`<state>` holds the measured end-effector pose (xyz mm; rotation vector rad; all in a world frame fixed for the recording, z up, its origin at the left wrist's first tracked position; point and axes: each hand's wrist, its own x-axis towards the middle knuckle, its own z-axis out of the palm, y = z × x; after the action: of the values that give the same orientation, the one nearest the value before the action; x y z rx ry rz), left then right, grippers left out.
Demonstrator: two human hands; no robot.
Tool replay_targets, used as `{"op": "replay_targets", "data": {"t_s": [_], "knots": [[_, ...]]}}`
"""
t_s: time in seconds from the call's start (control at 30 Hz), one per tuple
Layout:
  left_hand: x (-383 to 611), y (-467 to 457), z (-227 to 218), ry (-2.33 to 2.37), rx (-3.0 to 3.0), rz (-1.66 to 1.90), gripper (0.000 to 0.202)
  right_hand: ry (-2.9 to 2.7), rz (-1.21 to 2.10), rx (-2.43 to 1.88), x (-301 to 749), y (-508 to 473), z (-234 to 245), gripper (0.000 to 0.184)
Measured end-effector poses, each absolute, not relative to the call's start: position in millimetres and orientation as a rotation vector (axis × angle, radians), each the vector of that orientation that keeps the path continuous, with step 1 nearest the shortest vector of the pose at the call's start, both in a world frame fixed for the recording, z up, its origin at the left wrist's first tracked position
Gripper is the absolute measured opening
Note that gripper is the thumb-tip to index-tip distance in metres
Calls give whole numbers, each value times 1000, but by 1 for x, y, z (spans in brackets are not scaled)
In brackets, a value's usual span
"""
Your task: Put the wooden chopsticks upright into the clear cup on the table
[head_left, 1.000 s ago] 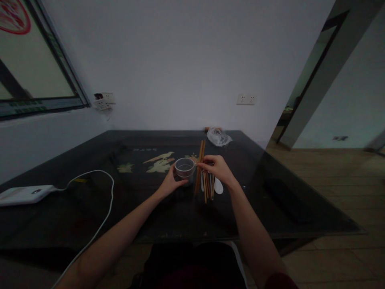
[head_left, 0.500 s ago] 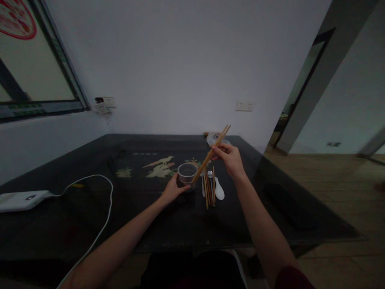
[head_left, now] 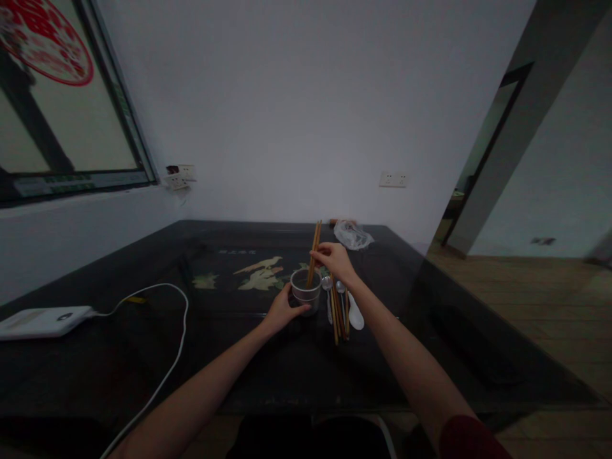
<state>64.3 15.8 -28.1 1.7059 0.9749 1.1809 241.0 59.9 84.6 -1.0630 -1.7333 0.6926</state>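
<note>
My left hand (head_left: 285, 308) is wrapped round the near left side of a grey cup (head_left: 306, 296), which stands upright on the dark table. With its fingertips, my right hand (head_left: 332, 258) pinches a pair of wooden chopsticks (head_left: 314, 248). Their lower ends are inside the cup and their upper ends lean slightly right. Just right of the cup lie more chopsticks (head_left: 335, 319), side by side with metal spoons (head_left: 340, 288) and a white spoon (head_left: 355, 313). My right forearm passes close to these.
A crumpled clear plastic bag (head_left: 352, 236) lies at the table's far edge. On the left, a white device (head_left: 45, 322) has a white cable (head_left: 184, 319) curving toward me. A dark flat object (head_left: 473, 344) lies on the right side of the dark table (head_left: 229, 363).
My right hand has moved left and the chopsticks have gone from slanting beside the cup to standing nearly upright in it. My left hand still holds the cup. The camera view has shifted slightly.
</note>
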Motion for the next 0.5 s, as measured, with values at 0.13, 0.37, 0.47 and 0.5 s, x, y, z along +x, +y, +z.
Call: {"op": "replay_targets", "data": {"t_s": [0.13, 0.37, 0.47, 0.5], "knots": [[63, 20, -34, 957, 1717, 1175, 68, -1813, 713, -1121, 237, 63, 81, 21], [65, 19, -31, 982, 1714, 1179, 68, -1847, 766, -1142, 234, 64, 76, 19], [65, 17, -29, 967, 1713, 1180, 68, -1837, 760, -1149, 234, 64, 73, 18], [65, 17, -29, 961, 1718, 1187, 68, -1835, 751, -1152, 234, 65, 73, 17]]}}
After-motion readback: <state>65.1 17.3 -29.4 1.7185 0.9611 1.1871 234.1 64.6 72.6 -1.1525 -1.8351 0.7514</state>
